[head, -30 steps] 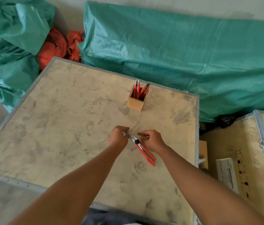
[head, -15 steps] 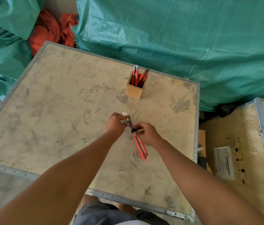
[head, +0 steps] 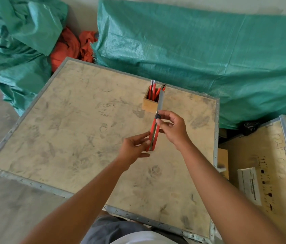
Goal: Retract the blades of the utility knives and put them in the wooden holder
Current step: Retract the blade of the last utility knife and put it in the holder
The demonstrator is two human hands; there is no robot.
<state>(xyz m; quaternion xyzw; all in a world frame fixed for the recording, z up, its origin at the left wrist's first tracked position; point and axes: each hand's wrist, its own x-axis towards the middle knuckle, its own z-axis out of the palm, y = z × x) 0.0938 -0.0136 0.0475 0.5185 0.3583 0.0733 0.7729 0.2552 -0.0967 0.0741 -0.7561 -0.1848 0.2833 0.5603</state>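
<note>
A red utility knife is held upright above the wooden crate top, its long grey blade sticking out toward the far side. My left hand grips the lower end of the red handle. My right hand pinches the black slider knob at the top of the handle. Behind the blade stands the small square wooden holder with several red knives upright in it.
Green tarpaulin covers bulky shapes along the back and left. An orange cloth lies between them. A second wooden crate with a white label stands close on the right. Metal edging rims the crate top.
The knife has been lifted and turned from lying slanted to pointing upright toward the holder. My left hand moved from the blade end to the handle's lower end.
</note>
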